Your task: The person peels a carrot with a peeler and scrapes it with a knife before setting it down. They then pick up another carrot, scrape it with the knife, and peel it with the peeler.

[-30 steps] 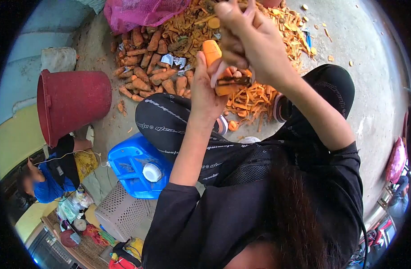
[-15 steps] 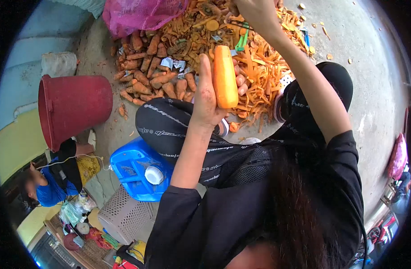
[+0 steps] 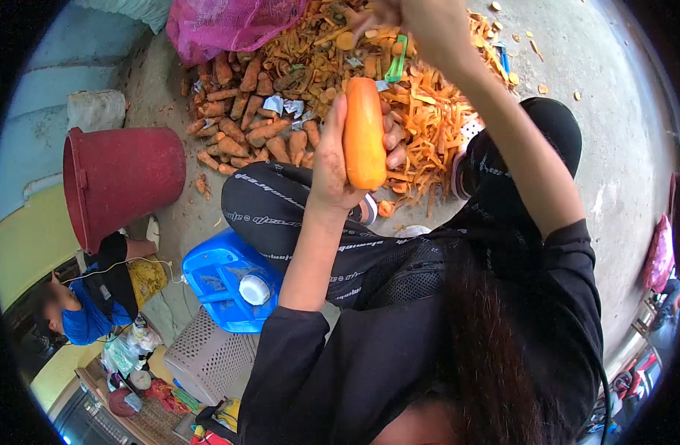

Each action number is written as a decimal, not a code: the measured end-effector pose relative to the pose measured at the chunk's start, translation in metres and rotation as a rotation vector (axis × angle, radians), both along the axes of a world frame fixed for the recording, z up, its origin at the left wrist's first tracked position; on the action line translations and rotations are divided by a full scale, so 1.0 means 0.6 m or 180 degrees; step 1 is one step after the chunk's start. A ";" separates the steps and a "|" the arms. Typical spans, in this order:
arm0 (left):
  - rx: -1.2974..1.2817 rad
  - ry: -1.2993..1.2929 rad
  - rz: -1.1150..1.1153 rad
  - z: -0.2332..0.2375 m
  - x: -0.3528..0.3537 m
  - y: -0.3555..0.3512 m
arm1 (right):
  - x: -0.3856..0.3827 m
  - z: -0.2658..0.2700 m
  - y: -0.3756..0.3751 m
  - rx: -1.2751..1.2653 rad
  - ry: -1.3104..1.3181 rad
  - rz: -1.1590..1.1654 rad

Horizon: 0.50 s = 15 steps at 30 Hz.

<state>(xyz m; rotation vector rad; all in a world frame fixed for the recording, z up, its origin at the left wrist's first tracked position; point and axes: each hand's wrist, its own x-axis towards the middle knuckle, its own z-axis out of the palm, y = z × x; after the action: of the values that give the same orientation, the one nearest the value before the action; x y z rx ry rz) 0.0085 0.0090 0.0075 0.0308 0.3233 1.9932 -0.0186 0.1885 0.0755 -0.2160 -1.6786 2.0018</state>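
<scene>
Bare concrete floor point(image 3: 588, 159) all around and below the grip in the head view, with a pale blue wall point(image 3: 58, 74) well off to its left. Held in the left hand point(image 3: 331, 167): one thick peeled carrot point(image 3: 365, 133), bright orange, pointing away from the body. Clasped between thumb and fingers, with the thumb along its left side and the fingertips curled round its right. Raised beyond that grip and to its right, apart from the carrot: the right hand point(image 3: 421, 30), blurred. Cannot tell whether spread, pressed together or pinching anything. Heaped left of and beyond the grip: unpeeled carrots point(image 3: 232, 141), with crumpled paper scraps point(image 3: 277, 105) beside them. Strewn beyond and to the right of the grip: carrot peelings point(image 3: 436, 111), with a green plastic tool point(image 3: 397, 61) near the carrot's far end. Past the unpeeled carrots: a pink mesh sack point(image 3: 229, 26). Well left of the grip: a dark red bucket point(image 3: 129, 182). Nearer the body and left of the grip: a blue jerrycan point(image 3: 229, 256) with a white cap, near a perforated basket point(image 3: 210, 352). Farther left again: another person point(image 3: 99, 319) in blue. Between grip and body: black trousers point(image 3: 303, 200) with white lettering.
</scene>
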 end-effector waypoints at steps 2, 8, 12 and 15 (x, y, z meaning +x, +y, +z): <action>-0.0165 -0.0250 0.0139 0.017 0.002 0.006 | -0.016 -0.007 0.036 0.0057 0.0571 -0.0430; -0.0796 -0.0314 0.0660 0.009 -0.009 0.005 | 0.019 0.015 0.008 0.0297 0.0228 0.0020; -0.0577 -0.0416 0.0516 0.004 -0.007 0.008 | 0.037 0.027 -0.026 -0.0719 0.0108 0.0358; -0.0032 -0.0422 0.0162 -0.009 -0.018 0.002 | 0.057 0.041 -0.055 -0.1086 -0.0170 0.0694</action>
<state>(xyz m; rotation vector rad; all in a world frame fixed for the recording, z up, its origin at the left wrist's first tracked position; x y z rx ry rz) -0.0022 0.0102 0.0021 -0.1163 0.2506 2.0325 0.0157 0.1557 0.0999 -0.2140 -1.4323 2.4621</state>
